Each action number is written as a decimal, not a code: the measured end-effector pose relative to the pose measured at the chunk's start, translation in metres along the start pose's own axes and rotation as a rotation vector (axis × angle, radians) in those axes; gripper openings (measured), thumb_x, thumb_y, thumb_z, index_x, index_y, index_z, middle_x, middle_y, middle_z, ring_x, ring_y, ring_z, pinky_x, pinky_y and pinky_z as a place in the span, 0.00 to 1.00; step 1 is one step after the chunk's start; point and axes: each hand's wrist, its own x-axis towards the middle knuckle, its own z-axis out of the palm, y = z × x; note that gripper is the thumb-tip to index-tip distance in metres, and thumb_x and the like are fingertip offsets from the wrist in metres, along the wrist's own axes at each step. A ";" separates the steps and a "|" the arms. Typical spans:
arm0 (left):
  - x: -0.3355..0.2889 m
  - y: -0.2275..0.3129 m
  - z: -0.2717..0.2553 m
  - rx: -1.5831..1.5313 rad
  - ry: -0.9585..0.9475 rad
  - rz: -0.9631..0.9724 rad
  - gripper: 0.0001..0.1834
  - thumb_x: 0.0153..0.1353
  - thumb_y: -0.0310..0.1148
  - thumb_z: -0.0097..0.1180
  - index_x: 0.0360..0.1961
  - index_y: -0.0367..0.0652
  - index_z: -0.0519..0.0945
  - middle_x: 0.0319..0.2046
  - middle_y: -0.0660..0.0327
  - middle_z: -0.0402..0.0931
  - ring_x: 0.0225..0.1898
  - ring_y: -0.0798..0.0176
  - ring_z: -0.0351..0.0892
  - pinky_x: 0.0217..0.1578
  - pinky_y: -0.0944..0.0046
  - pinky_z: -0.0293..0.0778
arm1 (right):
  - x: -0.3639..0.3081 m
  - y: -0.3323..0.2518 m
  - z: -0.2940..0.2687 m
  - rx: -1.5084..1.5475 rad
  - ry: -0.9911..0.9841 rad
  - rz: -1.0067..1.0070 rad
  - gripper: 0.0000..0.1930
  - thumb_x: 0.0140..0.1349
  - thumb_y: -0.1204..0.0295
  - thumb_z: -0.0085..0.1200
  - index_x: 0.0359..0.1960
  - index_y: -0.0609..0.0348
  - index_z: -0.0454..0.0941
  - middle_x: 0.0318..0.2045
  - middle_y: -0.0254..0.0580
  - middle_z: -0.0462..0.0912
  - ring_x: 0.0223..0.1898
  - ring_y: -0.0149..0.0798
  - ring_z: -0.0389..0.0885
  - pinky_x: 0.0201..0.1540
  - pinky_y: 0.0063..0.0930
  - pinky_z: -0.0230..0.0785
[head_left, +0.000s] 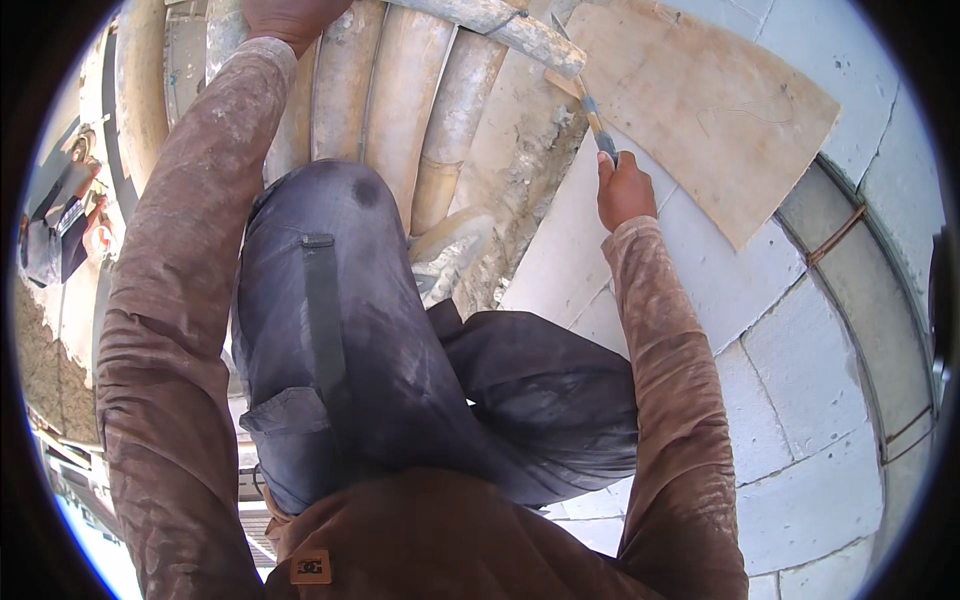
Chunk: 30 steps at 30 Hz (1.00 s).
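My right hand (628,190) is closed around the grip of a slim hand tool (597,128) with a dark grey-blue handle and a yellowish shaft. The tool slants up and left past the end of a whitened round pole (535,42); its kind is unclear, as the pole hides part of it. At the top edge, my left hand (295,15) is over a row of bamboo-like poles (400,110). Its fingers are cut off by the picture's edge, so what they hold or touch does not show.
A thin, dusty tan board (710,110) lies on pale blocks (800,370) at the right. Rough mortar (510,210) runs between poles and blocks. A curved grey channel (860,260) follows the right rim. My bent knee (340,210) is close to the poles.
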 end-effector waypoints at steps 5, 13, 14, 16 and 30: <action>0.008 0.003 -0.005 -0.021 -0.020 -0.003 0.10 0.55 0.33 0.64 0.38 0.44 0.80 0.34 0.53 0.82 0.36 0.47 0.82 0.39 0.55 0.77 | 0.013 -0.006 -0.004 0.049 0.071 -0.032 0.23 0.71 0.51 0.43 0.43 0.63 0.73 0.36 0.64 0.82 0.42 0.67 0.80 0.44 0.57 0.71; 0.011 0.205 0.002 -0.650 -0.514 -0.372 0.17 0.64 0.44 0.55 0.43 0.40 0.80 0.26 0.52 0.80 0.27 0.53 0.81 0.30 0.53 0.75 | -0.007 -0.011 0.042 0.584 0.461 -0.097 0.22 0.70 0.53 0.45 0.43 0.64 0.73 0.36 0.61 0.83 0.40 0.62 0.83 0.45 0.51 0.72; 0.000 0.246 0.006 -0.739 -0.661 -0.451 0.24 0.65 0.49 0.53 0.47 0.36 0.78 0.34 0.48 0.81 0.35 0.48 0.83 0.39 0.50 0.77 | -0.015 -0.015 0.038 0.268 0.422 -0.066 0.21 0.70 0.53 0.46 0.43 0.64 0.72 0.36 0.61 0.83 0.39 0.61 0.83 0.44 0.51 0.73; -0.017 0.293 0.021 -0.747 -0.875 -0.622 0.32 0.68 0.52 0.49 0.53 0.28 0.74 0.43 0.43 0.79 0.44 0.42 0.81 0.48 0.50 0.76 | -0.028 -0.032 0.033 -0.406 0.364 -0.062 0.21 0.70 0.54 0.48 0.44 0.64 0.70 0.37 0.61 0.84 0.38 0.59 0.84 0.41 0.51 0.73; -0.060 0.338 0.102 -0.669 -1.053 -0.643 0.41 0.68 0.60 0.41 0.64 0.29 0.67 0.58 0.41 0.67 0.46 0.42 0.81 0.45 0.50 0.79 | -0.016 -0.056 0.053 0.454 0.031 0.154 0.21 0.69 0.57 0.49 0.45 0.67 0.67 0.37 0.61 0.82 0.39 0.62 0.82 0.42 0.53 0.73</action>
